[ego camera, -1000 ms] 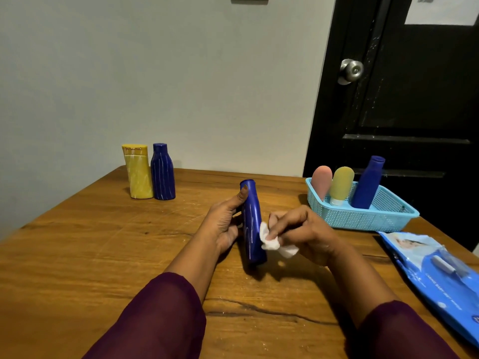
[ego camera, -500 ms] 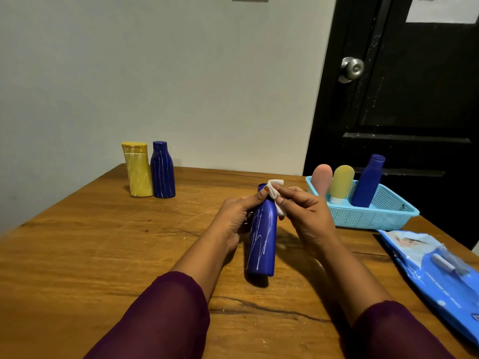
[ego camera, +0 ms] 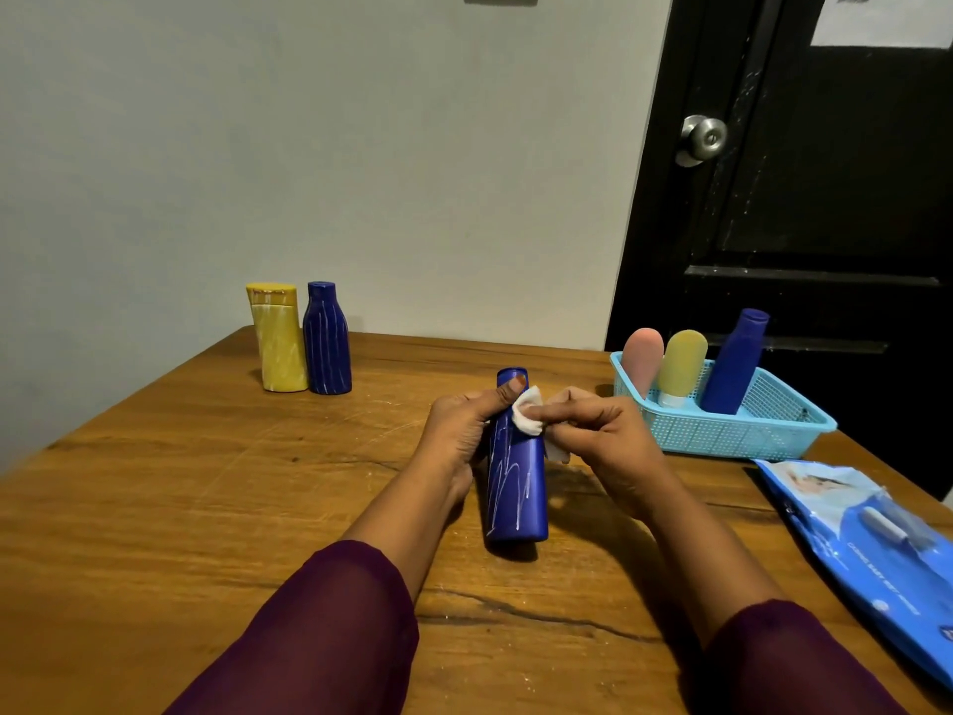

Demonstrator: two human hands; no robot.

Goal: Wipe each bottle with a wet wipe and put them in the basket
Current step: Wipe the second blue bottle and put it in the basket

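Note:
A dark blue bottle streaked with white stands on the wooden table in front of me. My left hand grips its upper part, thumb near the cap. My right hand pinches a white wet wipe against the bottle's shoulder. At the right, a light blue basket holds a pink bottle, a yellow-green bottle and a blue bottle. A yellow bottle and a streaked blue bottle stand at the far left.
A blue pack of wet wipes lies at the table's right edge, in front of the basket. A black door with a metal knob stands behind the basket. A pale wall runs along the table's far edge.
The bottle turned, its white-streaked face now toward me. My right hand took the wipe from mid-body up to the cap, then slightly down onto the shoulder.

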